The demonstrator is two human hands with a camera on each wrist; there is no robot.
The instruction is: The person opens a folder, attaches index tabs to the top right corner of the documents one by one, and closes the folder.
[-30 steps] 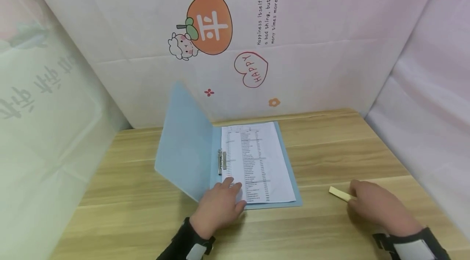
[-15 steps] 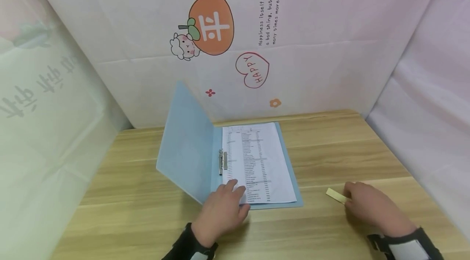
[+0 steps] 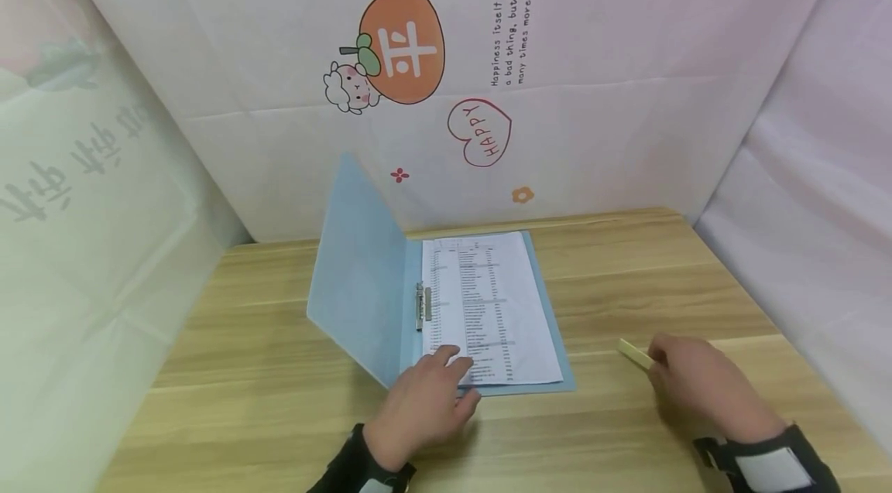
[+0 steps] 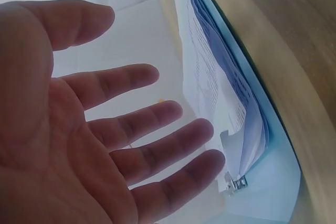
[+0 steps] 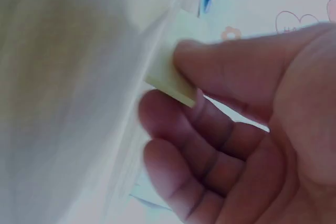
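Observation:
A light blue folder lies on the table with its cover standing partly raised on the left. Printed sheets fill its right side, beside a metal clip at the spine. Over the folder's near edge is my left hand, fingers spread and relaxed, holding nothing; the left wrist view shows its bare palm. To the right of the folder, my right hand pinches a small pale yellow pad of sticky notes between thumb and fingers. In the head view the pad pokes out leftward from the fingertips.
The wood-grain table ends at the back against a white printed cloth. More cloth hangs along the left and right sides.
My left hand has shifted slightly right and nearer. The folder's cover has tipped a little more upright. My right hand has moved a bit left with the pad, which has turned more edge-on.

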